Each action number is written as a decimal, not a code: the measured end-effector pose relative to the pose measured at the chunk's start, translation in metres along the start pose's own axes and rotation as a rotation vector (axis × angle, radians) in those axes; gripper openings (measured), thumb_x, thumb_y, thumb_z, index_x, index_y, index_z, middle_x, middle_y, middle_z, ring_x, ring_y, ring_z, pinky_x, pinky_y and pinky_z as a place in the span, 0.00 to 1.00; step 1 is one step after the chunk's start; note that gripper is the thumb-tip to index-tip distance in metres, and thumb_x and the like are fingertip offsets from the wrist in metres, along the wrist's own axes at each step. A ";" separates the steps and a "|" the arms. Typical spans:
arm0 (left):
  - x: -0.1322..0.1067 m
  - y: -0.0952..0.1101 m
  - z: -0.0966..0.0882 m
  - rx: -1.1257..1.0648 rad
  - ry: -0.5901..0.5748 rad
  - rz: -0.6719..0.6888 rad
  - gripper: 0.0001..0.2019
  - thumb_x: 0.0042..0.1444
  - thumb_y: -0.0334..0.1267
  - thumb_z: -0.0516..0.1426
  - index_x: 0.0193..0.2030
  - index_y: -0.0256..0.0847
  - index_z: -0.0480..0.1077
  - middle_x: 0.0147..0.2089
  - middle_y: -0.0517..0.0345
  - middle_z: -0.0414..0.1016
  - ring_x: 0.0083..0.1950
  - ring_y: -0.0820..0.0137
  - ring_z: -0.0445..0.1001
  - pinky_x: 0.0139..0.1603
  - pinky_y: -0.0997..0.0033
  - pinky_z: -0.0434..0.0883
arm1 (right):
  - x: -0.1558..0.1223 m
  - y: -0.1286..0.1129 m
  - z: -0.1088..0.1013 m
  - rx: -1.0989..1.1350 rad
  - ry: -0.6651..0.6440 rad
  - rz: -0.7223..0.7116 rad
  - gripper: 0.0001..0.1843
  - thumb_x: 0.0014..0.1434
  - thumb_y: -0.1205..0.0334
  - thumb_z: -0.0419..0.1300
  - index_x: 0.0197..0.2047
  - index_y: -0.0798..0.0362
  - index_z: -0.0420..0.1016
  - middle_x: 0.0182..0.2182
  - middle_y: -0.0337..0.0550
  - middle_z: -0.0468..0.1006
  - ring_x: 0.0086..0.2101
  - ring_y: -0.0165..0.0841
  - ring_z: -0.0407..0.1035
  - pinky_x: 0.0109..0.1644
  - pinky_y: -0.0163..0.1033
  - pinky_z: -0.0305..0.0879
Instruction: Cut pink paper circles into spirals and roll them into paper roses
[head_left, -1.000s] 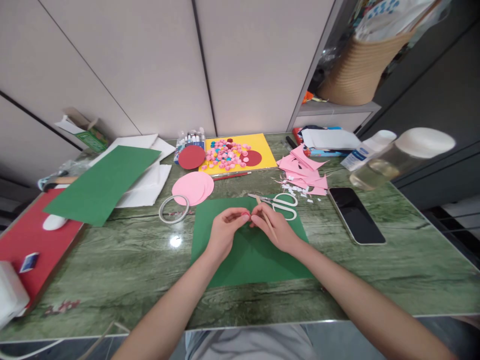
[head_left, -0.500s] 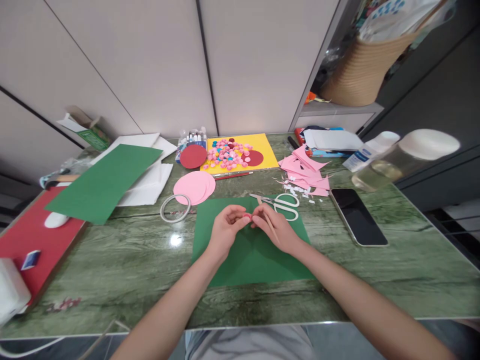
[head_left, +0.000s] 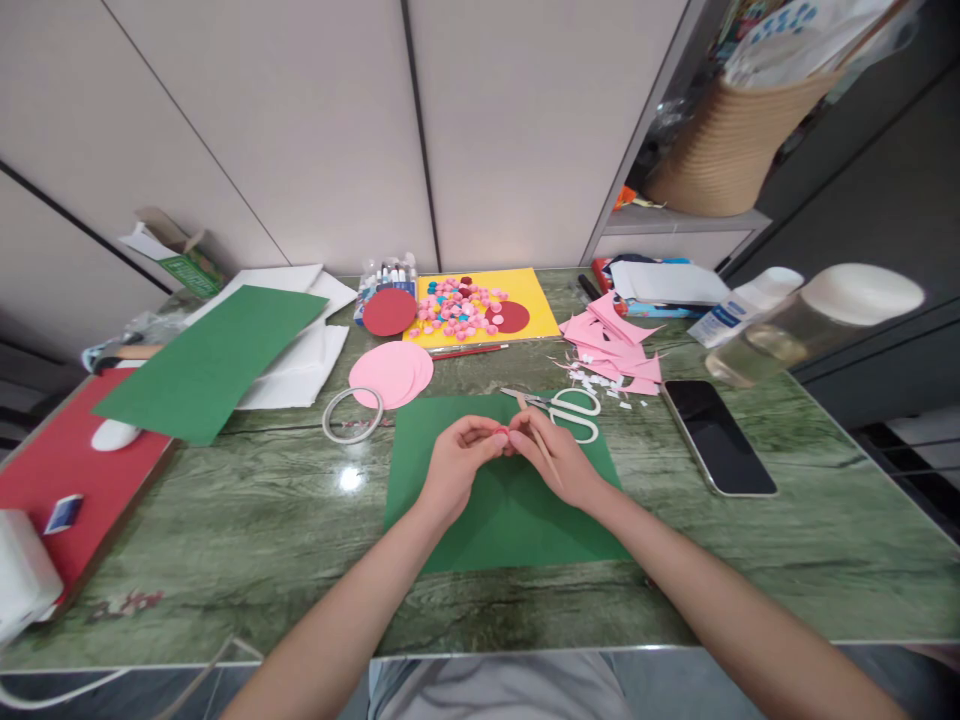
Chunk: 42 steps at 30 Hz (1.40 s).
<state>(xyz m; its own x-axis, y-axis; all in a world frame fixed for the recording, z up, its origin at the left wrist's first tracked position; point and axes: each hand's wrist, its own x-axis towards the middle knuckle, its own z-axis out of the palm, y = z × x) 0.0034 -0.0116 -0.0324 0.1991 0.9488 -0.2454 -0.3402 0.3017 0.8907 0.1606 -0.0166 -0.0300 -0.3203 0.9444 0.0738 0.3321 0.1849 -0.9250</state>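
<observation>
My left hand [head_left: 457,462] and my right hand [head_left: 553,460] meet fingertip to fingertip over a green paper sheet [head_left: 504,510] in the middle of the table. Both pinch a small pink rolled paper piece [head_left: 501,432]. A thin wooden stick [head_left: 537,440] lies along my right hand, held under its fingers. White-handled scissors [head_left: 568,410] lie just behind my right hand on the sheet's far edge.
Pink paper circles [head_left: 391,374] and a tape ring [head_left: 352,414] lie to the left. A yellow sheet [head_left: 536,300] with small pink rolls, pink scraps [head_left: 611,345], a phone [head_left: 718,436], a bottle [head_left: 814,325], a second green sheet [head_left: 210,358] and a red mat [head_left: 52,480] surround them.
The fingertips have closed in more tightly round the pink piece. The hands stay in the same place; the view has shifted slightly.
</observation>
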 end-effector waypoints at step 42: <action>-0.001 0.000 0.005 0.249 -0.036 0.085 0.19 0.42 0.37 0.64 0.41 0.39 0.66 0.33 0.57 0.75 0.31 0.74 0.71 0.33 0.75 0.64 | 0.001 0.008 0.001 -0.026 0.065 -0.044 0.10 0.60 0.56 0.53 0.40 0.51 0.69 0.32 0.41 0.75 0.32 0.32 0.70 0.35 0.36 0.64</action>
<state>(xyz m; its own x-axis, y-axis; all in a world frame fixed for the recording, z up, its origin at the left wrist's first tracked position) 0.0074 -0.0127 -0.0300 0.2135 0.9645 -0.1556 -0.1217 0.1843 0.9753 0.1624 -0.0144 -0.0377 -0.2770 0.9507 0.1393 0.3422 0.2331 -0.9103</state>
